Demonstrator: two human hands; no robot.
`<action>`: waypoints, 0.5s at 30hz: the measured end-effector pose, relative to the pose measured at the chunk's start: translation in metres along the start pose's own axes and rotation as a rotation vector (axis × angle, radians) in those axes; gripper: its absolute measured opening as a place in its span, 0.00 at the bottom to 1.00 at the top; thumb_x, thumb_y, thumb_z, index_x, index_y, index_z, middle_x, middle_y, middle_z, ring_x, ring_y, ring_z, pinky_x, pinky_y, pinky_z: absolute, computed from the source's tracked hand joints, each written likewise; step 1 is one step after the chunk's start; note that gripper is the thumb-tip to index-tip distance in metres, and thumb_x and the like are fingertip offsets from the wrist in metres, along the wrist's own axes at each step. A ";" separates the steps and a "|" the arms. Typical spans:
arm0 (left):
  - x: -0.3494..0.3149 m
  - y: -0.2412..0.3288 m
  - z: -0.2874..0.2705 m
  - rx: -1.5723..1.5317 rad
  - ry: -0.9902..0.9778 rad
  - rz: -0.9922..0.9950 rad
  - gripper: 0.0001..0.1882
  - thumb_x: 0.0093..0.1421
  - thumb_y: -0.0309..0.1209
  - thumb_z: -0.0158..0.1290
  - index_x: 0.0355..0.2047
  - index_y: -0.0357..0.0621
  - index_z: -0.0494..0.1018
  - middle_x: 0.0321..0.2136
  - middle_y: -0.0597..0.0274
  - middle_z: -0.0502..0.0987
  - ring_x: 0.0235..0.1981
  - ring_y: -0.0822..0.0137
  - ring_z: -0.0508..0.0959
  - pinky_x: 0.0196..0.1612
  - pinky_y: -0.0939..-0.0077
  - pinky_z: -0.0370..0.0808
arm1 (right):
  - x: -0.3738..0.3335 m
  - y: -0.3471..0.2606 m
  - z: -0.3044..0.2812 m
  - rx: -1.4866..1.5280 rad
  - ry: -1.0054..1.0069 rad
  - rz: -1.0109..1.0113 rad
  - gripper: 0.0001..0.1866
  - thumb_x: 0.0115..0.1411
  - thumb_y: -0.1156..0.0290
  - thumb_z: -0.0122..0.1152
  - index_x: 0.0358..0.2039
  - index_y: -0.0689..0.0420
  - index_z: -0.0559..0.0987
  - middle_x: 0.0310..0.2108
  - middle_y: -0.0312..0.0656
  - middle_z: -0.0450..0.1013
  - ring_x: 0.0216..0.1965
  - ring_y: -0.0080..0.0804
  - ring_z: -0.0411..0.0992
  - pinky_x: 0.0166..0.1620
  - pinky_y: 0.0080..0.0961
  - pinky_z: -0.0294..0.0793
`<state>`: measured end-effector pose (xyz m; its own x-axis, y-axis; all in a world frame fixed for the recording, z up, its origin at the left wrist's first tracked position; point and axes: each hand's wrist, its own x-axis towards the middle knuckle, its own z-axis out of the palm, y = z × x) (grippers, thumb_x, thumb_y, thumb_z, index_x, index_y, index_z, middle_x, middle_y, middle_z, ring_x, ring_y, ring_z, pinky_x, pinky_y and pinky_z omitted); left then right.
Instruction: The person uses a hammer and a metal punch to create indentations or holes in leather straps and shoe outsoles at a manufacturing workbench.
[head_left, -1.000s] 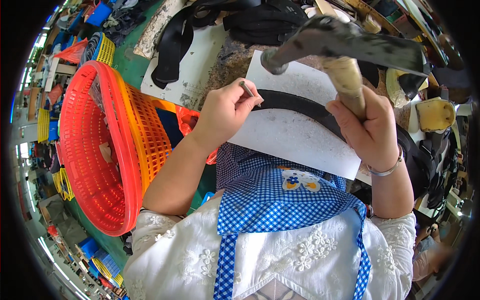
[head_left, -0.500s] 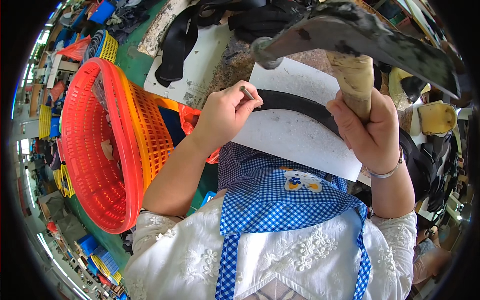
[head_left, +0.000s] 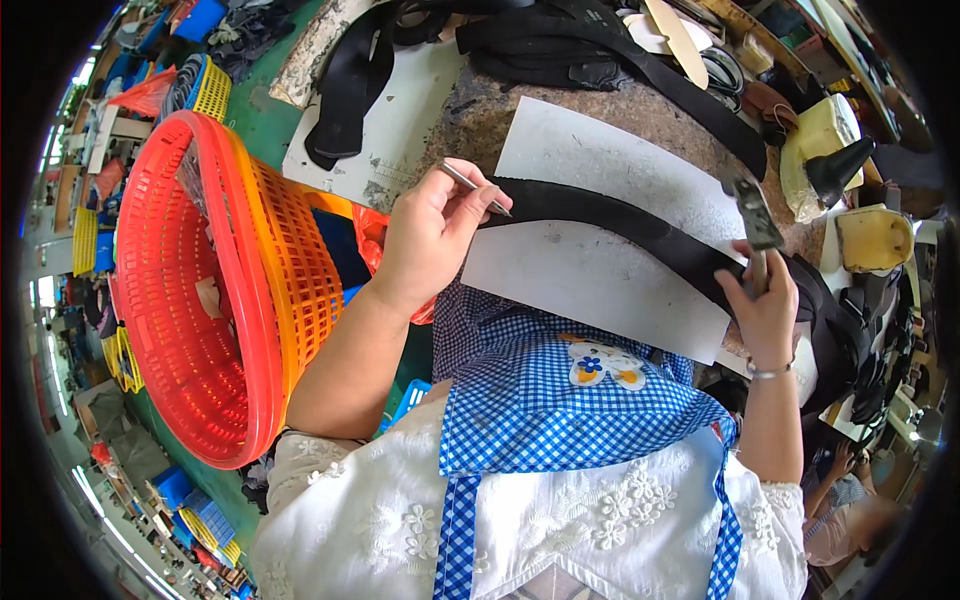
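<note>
My left hand [head_left: 420,240] pinches a slim metal punch [head_left: 462,180] between thumb and fingers. The punch is tilted, its tip by the left end of a long black strap [head_left: 610,212]. That strap curves across a white board [head_left: 590,285], running right toward my other hand. In my right hand [head_left: 768,315] is a hammer [head_left: 757,215], held low by the strap's right stretch, with fingertips at the strap's edge. Most of the hammer's handle is hidden by my fingers. Whether the punch tip touches the strap, I cannot tell.
Stacked red [head_left: 262,370] and orange [head_left: 290,270] plastic baskets stand at my left. Beyond the board lies a stone block [head_left: 480,120] with a pile of black straps [head_left: 540,45]. To the right are a yellowish container [head_left: 872,238] and more black pieces [head_left: 845,345]. Another person [head_left: 850,520] shows at lower right.
The hammer, raised high before, has come down to the right with my right hand, beside the strap. The punch in my left hand has tilted, its tip pointing lower right.
</note>
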<state>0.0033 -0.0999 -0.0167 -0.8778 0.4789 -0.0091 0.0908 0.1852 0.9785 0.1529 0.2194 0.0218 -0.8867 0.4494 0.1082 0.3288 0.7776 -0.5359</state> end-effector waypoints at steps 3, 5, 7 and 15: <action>0.002 0.001 0.004 -0.020 0.010 -0.003 0.05 0.67 0.28 0.47 0.39 0.40 0.67 0.34 0.60 0.79 0.38 0.73 0.79 0.40 0.83 0.74 | -0.017 0.025 -0.002 -0.019 0.030 -0.060 0.18 0.44 0.76 0.71 0.38 0.62 0.77 0.27 0.31 0.70 0.26 0.19 0.61 0.30 0.15 0.64; 0.004 0.004 0.009 -0.021 -0.002 -0.007 0.05 0.67 0.28 0.46 0.39 0.41 0.67 0.33 0.60 0.79 0.38 0.72 0.79 0.40 0.83 0.74 | -0.025 0.036 -0.001 -0.026 0.034 -0.072 0.19 0.43 0.77 0.72 0.38 0.62 0.76 0.24 0.31 0.66 0.24 0.20 0.60 0.30 0.15 0.63; 0.007 0.007 0.015 -0.083 -0.018 -0.021 0.05 0.67 0.28 0.46 0.39 0.41 0.67 0.33 0.60 0.79 0.37 0.72 0.79 0.39 0.83 0.75 | -0.031 0.044 -0.006 0.092 -0.034 0.047 0.18 0.41 0.75 0.73 0.21 0.60 0.67 0.23 0.40 0.64 0.24 0.34 0.63 0.31 0.24 0.65; 0.014 0.013 0.069 -0.062 -0.248 0.005 0.04 0.65 0.24 0.48 0.39 0.38 0.70 0.34 0.60 0.79 0.37 0.74 0.78 0.39 0.84 0.74 | -0.035 0.094 -0.077 0.108 0.139 0.184 0.13 0.49 0.82 0.67 0.36 0.63 0.75 0.33 0.31 0.69 0.31 0.17 0.62 0.39 0.15 0.64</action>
<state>0.0242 -0.0319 -0.0184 -0.7342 0.6773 -0.0474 0.0587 0.1329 0.9894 0.2393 0.3106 0.0320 -0.7596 0.6408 0.1111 0.4368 0.6292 -0.6429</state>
